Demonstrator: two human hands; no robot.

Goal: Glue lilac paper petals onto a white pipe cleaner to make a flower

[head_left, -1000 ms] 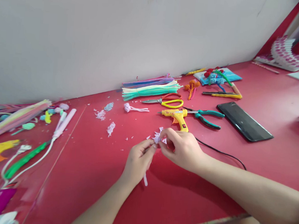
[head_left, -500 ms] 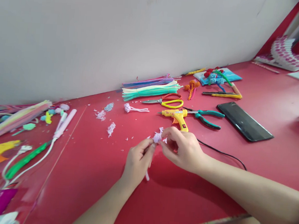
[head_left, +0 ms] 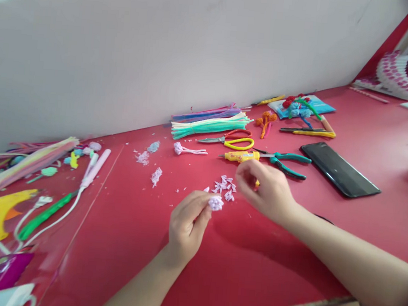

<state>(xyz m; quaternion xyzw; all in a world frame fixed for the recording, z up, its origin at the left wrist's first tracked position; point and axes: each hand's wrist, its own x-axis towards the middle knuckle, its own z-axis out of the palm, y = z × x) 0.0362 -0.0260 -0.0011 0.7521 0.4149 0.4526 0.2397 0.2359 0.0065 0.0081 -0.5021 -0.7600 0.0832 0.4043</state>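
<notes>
Between thumb and fingers, my left hand (head_left: 188,225) pinches a small pale lilac flower (head_left: 216,203), its knobbly head turned up. My right hand (head_left: 266,188) is raised just right of it, over the handle of a yellow glue gun (head_left: 241,156); its fingers curl toward the thumb, and whether anything small is between them cannot be made out. Several lilac snippets (head_left: 224,185) lie on the red table (head_left: 139,261) behind the flower. Another lilac flower with two stems (head_left: 190,150) rests farther back.
Behind are scissors (head_left: 226,140) and bundled pipe cleaners (head_left: 211,124). Teal pliers (head_left: 291,163) and a black phone (head_left: 340,169) lie to the right. At left are a second yellow glue gun (head_left: 0,210), a pink-and-white corded tool (head_left: 93,170) and more pipe cleaners (head_left: 29,165).
My right hand has pulled away from the flower, to the right and up, uncovering the snippets. The flower stays in my left hand, its head now facing the camera. The view has shifted slightly.
</notes>
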